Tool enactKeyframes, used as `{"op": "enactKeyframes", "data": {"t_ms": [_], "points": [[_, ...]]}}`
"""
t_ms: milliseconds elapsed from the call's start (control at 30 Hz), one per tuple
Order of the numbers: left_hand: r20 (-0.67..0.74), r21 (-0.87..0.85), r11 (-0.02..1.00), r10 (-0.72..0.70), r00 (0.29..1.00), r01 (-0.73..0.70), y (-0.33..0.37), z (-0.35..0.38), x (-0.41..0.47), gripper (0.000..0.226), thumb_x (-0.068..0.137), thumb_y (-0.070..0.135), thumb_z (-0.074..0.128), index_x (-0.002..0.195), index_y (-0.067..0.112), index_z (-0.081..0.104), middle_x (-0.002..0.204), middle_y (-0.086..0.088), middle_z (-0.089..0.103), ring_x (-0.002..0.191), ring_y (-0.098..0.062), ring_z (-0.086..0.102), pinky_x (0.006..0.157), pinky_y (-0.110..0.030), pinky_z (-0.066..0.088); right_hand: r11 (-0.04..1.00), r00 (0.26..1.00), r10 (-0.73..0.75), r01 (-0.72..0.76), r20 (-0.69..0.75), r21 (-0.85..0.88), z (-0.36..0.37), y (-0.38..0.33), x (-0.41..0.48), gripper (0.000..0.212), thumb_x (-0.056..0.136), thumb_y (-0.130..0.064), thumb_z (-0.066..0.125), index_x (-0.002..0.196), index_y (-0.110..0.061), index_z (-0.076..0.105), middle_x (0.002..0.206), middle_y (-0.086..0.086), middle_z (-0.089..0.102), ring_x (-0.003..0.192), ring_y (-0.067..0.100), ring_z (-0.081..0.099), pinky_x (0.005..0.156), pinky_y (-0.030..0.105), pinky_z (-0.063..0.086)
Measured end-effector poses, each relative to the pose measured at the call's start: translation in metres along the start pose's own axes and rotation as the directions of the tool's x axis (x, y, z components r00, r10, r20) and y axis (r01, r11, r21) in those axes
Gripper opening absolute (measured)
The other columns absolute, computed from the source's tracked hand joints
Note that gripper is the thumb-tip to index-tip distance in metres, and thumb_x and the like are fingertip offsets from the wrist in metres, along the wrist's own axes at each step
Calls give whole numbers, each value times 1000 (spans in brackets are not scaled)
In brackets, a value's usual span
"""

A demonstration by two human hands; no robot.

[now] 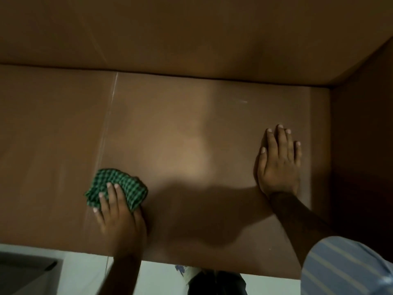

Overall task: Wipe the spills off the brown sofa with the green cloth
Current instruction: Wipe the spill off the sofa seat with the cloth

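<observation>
The brown sofa's seat [180, 128] fills most of the head view, smooth and slightly shiny. My left hand [119, 218] presses a bunched green checked cloth [119, 184] onto the seat near the front left, fingers spread over the cloth. My right hand [278, 165] lies flat and open on the seat to the right, holding nothing. A thin pale streak [109, 116] runs from the back of the seat down towards the cloth. A small pale mark [243, 101] shows on the seat further back right.
The sofa's backrest [191, 35] rises behind the seat and an armrest [361, 124] closes the right side. Below the seat's front edge lies pale floor [85, 273], with a grey object [25, 271] at the bottom left. My striped sleeve [344, 267] shows bottom right.
</observation>
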State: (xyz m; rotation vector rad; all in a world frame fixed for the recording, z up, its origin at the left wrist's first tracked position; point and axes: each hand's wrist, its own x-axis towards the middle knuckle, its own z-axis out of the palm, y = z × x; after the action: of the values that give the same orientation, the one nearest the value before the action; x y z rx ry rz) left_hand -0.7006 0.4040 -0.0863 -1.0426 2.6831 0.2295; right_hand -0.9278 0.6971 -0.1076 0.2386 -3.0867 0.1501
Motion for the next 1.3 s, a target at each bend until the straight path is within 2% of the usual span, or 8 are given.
{"op": "enactKeyframes", "data": {"t_ms": [133,267,467,667,733,867,1033,1300], "points": [[-45,-89,996,17,999,-21,89,-18,79,76,95,41,35,161,7,21,171,-13,19,158,-37,16,128,-58,9,1000,1000,0,0,13,-5,1,1,0,60,109,-37,27,166,-17,33,175,9,26,163,28,22,132,52,17],[-85,-33,949,311,946,-315,224,-22,146,74,102,45,41,164,16,12,173,-5,8,161,-30,5,130,-54,2,1000,1000,-4,4,15,-7,3,3,0,60,109,-37,27,166,-18,32,176,8,24,164,27,20,133,52,16],[123,192,459,865,486,-867,266,-21,139,78,98,43,47,164,25,9,173,4,7,161,-23,6,130,-53,6,1000,1000,-10,10,16,4,3,5,1,60,110,-37,25,166,-17,33,176,6,22,164,25,18,133,52,16],[-99,88,904,426,899,-418,187,-34,163,74,97,40,45,163,21,17,172,2,15,160,-24,12,129,-54,7,1000,1000,-5,5,13,-2,5,4,1,60,109,-37,27,166,-19,32,175,7,25,163,27,20,133,51,16],[-65,91,833,552,831,-546,187,-23,125,80,92,39,50,163,21,17,172,0,15,160,-28,11,129,-55,8,1000,1000,-4,4,17,1,3,4,1,60,109,-37,28,166,-18,33,175,8,25,163,27,21,133,52,16],[119,144,474,863,491,-869,156,-10,74,89,81,37,51,163,24,19,172,1,17,160,-24,14,129,-56,12,1000,1000,-5,5,25,14,-1,3,1,59,110,-36,28,166,-17,33,175,8,24,164,28,20,132,53,17],[-88,52,958,285,955,-281,110,-24,120,79,95,38,49,163,17,17,173,-4,14,160,-27,12,129,-55,8,1000,999,4,-4,39,7,-1,1,0,61,109,-38,26,166,-17,32,176,8,23,164,27,20,133,52,16],[36,71,732,677,735,-678,143,-11,41,84,99,73,24,159,16,33,169,-5,28,157,-28,24,126,-59,15,1000,997,-14,12,76,29,-2,2,-2,67,110,-48,26,168,-16,26,176,11,19,164,31,15,132,56,14]]}}
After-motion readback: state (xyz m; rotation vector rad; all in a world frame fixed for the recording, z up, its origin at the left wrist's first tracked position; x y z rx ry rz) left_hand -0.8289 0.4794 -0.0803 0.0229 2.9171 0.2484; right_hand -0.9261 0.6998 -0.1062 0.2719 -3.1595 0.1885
